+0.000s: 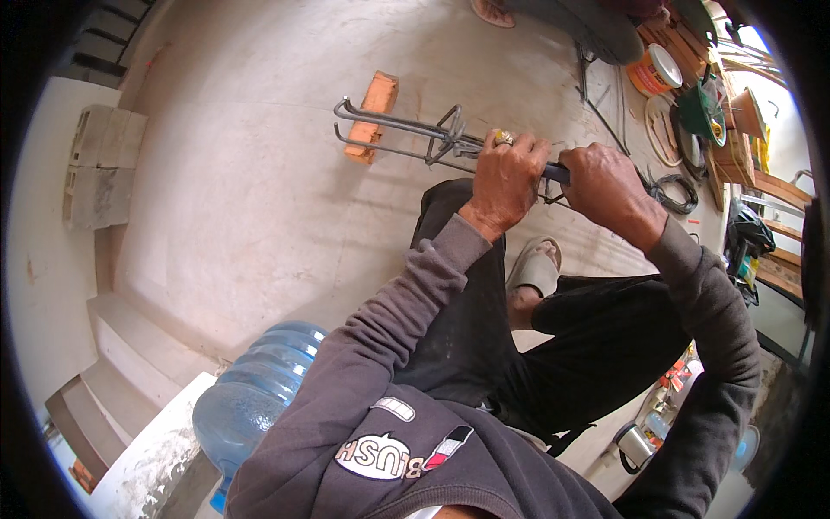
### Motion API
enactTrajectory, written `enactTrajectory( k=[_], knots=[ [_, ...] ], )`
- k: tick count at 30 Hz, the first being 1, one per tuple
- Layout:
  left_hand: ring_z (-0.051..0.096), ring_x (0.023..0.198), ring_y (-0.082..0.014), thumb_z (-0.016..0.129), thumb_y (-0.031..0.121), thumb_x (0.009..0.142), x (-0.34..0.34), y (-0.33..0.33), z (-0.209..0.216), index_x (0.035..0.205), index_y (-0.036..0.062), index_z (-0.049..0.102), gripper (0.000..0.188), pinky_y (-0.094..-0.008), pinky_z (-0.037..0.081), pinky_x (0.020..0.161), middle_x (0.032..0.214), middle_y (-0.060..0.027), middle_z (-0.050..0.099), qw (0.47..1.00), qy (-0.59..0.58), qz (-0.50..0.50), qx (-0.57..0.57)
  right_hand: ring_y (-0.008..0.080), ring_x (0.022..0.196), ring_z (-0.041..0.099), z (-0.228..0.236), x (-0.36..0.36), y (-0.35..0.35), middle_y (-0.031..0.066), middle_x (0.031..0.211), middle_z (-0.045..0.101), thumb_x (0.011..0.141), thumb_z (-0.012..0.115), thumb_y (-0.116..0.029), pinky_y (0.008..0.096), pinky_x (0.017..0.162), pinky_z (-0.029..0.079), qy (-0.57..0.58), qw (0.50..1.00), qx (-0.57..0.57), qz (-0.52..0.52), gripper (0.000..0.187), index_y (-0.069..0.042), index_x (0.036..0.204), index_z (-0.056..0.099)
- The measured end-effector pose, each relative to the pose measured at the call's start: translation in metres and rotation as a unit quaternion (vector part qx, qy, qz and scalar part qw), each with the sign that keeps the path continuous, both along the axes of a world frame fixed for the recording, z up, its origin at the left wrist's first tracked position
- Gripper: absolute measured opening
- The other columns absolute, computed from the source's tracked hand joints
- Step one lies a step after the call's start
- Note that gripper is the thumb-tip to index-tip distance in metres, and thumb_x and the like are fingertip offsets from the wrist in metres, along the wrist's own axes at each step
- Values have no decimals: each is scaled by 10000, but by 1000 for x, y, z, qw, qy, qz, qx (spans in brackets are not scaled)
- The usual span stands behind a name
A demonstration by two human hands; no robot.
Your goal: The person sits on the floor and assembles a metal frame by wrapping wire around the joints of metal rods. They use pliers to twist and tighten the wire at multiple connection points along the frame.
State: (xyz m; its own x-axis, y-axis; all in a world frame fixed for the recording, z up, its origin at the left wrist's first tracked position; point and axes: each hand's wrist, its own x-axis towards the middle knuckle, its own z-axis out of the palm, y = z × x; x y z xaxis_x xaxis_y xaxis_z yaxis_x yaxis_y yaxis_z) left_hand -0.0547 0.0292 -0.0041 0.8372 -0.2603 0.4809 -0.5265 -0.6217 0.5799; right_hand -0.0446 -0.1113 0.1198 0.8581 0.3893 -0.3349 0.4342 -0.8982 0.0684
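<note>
A narrow cage of steel reinforcing bars (pixel 393 121) stretches across in front of me, with a bent square stirrup (pixel 447 130) around it. Its hooked left end rests over an orange brick (pixel 376 102). My left hand (pixel 512 180) is closed at the bars, next to the stirrup, a ring on one finger. My right hand (pixel 608 189) is closed around the end of a dark handle (pixel 556 174), which runs between both hands. The handle seems to belong to a pair of pliers, whose grey head shows left of my left hand. My fingers hide the rest.
A coil of black wire (pixel 677 194) lies to the right, near a white-and-orange bucket (pixel 654 71) and a green basin (pixel 702 108). A blue water bottle (pixel 259 381) stands at the lower left. Grey blocks (pixel 104 164) are stacked by the left wall. Another person (pixel 571 26) is at the top.
</note>
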Motion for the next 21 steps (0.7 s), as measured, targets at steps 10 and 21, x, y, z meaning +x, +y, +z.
enactTrajectory(
  k=[10,21],
  knots=[
    [631,1106,-344,747,56,815,-31,21,42,1283,51,629,483,-449,489,1001,1134,-171,639,986,-50,-99,-123,99,428,535,26,4,-59,10,576,573,770,653,-197,253,386,418,378,864,241,-230,268,37,879,721],
    [683,864,-231,734,132,909,18,85,-20,1003,27,725,142,-348,546,782,969,-107,705,986,62,75,-137,151,720,672,9,-43,-144,84,791,712,754,600,-113,280,671,531,399,786,385,-275,449,49,1157,713]
  ],
)
